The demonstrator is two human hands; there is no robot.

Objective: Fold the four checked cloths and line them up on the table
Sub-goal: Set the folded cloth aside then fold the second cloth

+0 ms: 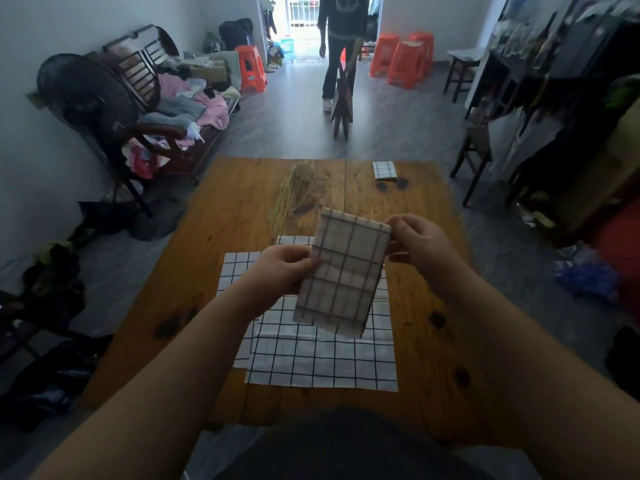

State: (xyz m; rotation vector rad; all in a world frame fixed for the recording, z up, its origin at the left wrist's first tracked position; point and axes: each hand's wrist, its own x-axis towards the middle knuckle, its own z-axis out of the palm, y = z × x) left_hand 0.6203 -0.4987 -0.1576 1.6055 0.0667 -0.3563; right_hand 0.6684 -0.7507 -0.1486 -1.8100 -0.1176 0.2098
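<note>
I hold a folded checked cloth (344, 271) up above the wooden table (235, 209). My left hand (284, 268) pinches its left edge and my right hand (420, 242) pinches its top right corner. Beneath it, unfolded checked cloths (322, 358) lie flat and overlapping near the table's front edge; how many are in the pile is unclear. One small folded checked cloth (384, 170) rests at the far right corner of the table.
A person (341, 46) stands beyond the table holding a wooden stool (342, 103). A fan (86, 95) and a bench piled with clothes (180, 105) stand at the left. Orange stools (403, 60) are at the back, cluttered shelves (554, 81) at the right.
</note>
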